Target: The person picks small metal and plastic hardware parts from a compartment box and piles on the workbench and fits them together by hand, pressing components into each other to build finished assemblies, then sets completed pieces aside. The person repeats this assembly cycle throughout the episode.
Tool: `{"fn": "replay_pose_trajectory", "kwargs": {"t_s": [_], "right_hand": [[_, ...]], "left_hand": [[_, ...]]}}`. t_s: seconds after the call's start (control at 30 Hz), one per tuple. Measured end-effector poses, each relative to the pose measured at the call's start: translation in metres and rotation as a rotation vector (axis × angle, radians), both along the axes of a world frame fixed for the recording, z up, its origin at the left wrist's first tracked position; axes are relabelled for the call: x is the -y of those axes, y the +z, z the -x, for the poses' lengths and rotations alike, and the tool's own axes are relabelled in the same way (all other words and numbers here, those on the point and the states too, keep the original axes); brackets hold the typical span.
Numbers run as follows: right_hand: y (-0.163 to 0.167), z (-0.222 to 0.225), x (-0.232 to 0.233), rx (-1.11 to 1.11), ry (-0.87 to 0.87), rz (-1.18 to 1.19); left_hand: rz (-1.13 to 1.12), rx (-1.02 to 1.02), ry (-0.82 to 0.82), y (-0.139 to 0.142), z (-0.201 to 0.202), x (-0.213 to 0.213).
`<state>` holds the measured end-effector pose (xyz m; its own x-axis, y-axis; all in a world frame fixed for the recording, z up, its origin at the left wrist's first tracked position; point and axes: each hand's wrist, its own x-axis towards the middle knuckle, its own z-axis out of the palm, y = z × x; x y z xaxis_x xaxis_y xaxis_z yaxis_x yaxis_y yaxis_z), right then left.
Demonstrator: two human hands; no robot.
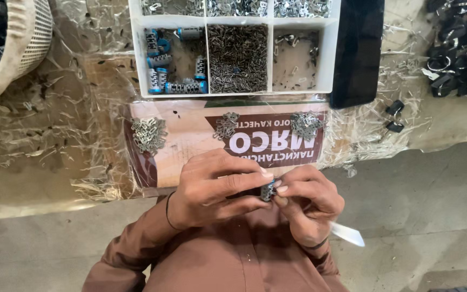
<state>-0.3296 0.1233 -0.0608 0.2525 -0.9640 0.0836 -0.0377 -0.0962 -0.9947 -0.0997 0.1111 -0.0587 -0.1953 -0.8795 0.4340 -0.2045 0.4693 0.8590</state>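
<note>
My left hand (214, 186) and my right hand (306, 197) meet close to my chest, below the table edge. Between their fingertips they pinch a small grey and blue cylindrical part (268, 190); both hands grip it. On the printed card (190, 143) just beyond lie three little heaps of small metal clips: one at the left (148, 133), one in the middle (226, 125), one at the right (306, 124). Something white (348, 234) sticks out under my right wrist.
A white compartment tray (209, 59) holds blue and grey cylinders (175, 62), tiny metal pins (238, 57) and a few clips. A black flat object (357, 51) lies beside it. A pale basket (14, 46) sits far left, black parts (458, 48) far right.
</note>
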Motion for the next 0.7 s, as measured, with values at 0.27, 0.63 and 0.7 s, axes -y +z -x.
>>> {"fn": "replay_pose_trajectory", "kwargs": {"t_s": [0.27,0.63,0.7], "right_hand": [[0.0000,0.0011,0.0004,-0.016,-0.030,-0.086],[-0.0032,0.0053,0.0050,-0.091,-0.010,-0.108],[-0.0075,0.0088,0.0071,-0.009,0.016,-0.222]], "left_hand": [[0.018,0.021,-0.008,-0.0016,0.0005,0.0024],[0.039,0.094,0.007,-0.0046,-0.0004,0.0021],[0.036,0.093,0.011,-0.0048,-0.0006,0.0019]]}}
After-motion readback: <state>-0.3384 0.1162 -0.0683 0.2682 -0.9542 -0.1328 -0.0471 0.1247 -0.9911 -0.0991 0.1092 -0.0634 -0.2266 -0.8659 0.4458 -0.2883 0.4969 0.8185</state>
